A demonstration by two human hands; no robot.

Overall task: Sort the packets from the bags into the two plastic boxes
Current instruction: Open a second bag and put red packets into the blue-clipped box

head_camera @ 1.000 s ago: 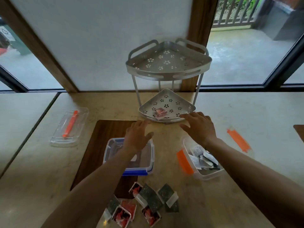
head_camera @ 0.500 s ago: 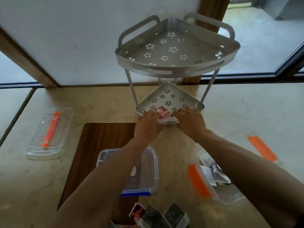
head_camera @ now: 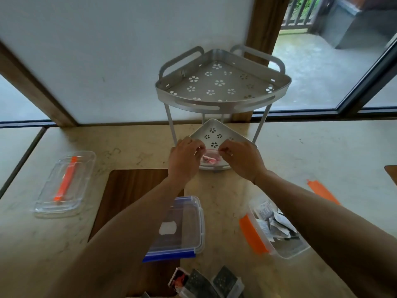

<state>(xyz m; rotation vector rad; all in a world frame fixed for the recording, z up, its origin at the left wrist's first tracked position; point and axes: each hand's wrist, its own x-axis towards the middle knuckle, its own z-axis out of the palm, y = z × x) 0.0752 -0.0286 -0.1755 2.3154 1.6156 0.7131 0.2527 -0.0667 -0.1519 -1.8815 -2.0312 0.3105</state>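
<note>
Head view: left hand (head_camera: 185, 157) and right hand (head_camera: 242, 159) pinching a clear bag (head_camera: 209, 158) of red packets, low on the rack's bottom shelf (head_camera: 211, 132). Likely opening it; next, emptying. Nearer: blue-lidded box (head_camera: 182, 229), closed; open box (head_camera: 279, 231) holding white packets. Loose packets (head_camera: 206, 282) nearest.

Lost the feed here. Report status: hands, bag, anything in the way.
Left hand and right hand both pinching the clear bag over the rack's lower shelf. Pink packets inside. Blue-lidded box closed, orange-clip box open. Nothing blocking.
</note>
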